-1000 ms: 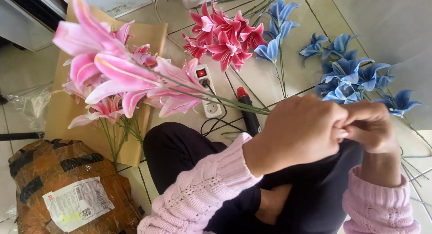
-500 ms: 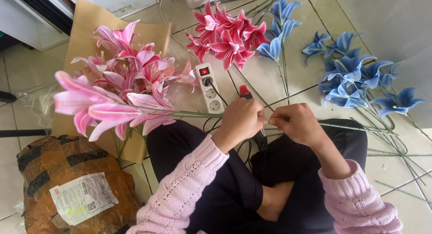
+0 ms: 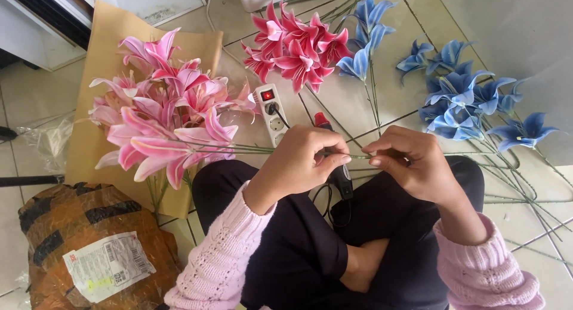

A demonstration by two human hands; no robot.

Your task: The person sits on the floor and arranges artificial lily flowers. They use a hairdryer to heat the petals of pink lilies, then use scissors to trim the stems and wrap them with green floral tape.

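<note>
1. Left hand (image 3: 298, 161): grip pinched on the green stem (image 3: 256, 147) of a pink lily spray (image 3: 170, 146).
2. Right hand (image 3: 412, 161): fingertips pressed on the same stem's end.
3. Stem lies level above the lap; blooms overhang the brown paper (image 3: 101, 59) on the floor.
4. White power strip (image 3: 270, 113) sits just beyond the hands.

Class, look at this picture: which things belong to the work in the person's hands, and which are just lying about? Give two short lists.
In hand:
left hand
right hand
thin green wire stem
pale pink artificial lily on that stem

Lying about:
deep pink lily bunch
blue lilies
white power strip
black glue gun
taped brown parcel
brown paper sheet
</note>
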